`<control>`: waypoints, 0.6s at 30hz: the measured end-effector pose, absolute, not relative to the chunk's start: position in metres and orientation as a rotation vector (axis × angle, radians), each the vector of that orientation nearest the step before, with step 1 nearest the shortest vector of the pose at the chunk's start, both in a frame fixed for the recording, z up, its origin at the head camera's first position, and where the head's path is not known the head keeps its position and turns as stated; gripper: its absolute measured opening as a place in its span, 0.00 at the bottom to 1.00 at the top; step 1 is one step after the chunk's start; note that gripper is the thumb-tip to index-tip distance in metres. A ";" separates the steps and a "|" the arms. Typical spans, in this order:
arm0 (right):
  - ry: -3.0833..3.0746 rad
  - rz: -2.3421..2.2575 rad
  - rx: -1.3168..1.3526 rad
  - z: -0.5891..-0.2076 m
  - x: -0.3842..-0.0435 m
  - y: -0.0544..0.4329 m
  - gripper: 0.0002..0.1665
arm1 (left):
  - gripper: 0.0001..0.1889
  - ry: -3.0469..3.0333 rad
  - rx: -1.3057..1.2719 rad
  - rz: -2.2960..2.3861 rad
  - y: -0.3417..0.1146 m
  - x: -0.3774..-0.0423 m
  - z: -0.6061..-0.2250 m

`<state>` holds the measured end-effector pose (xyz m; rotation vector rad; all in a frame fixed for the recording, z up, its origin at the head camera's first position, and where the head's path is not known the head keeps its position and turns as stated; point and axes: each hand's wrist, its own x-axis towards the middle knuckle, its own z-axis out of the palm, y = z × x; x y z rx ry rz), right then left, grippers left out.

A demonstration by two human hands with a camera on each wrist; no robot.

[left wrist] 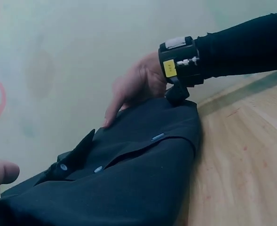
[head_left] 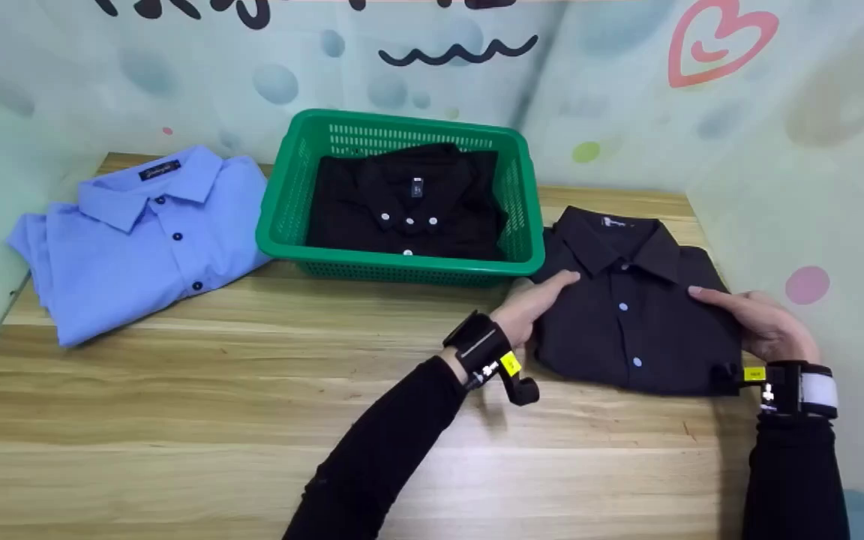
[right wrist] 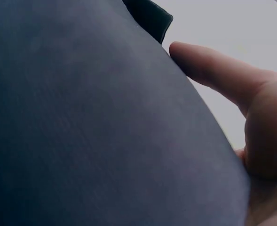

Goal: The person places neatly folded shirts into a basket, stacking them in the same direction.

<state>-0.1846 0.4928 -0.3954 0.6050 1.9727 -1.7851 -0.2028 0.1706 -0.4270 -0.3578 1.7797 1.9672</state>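
A folded dark button-up shirt (head_left: 597, 330) with pale buttons lies at the right of the table, its collar toward the wall. My left hand (head_left: 529, 304) holds its left side, thumb on top near the collar and the other fingers hidden at the edge. On the opposite side my right hand (head_left: 766, 322) grips the shirt, thumb over the front. In the left wrist view, the right hand (left wrist: 138, 84) is at the far edge of the shirt (left wrist: 129, 174). The right wrist view shows the right thumb (right wrist: 213, 70) along the raised cloth (right wrist: 100, 122).
A green plastic basket (head_left: 402, 266) stands at the back middle, right beside the dark shirt. Inside it lies a folded black shirt (head_left: 357, 202). At the left is a folded blue shirt (head_left: 124, 262). Printed walls (head_left: 814, 187) border the wooden table (head_left: 177, 420) at the back and sides.
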 end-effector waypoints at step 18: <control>2.154 -1.542 0.591 -0.398 -0.190 0.487 0.23 | 0.27 1.629 -0.465 2.092 0.177 -0.211 -0.438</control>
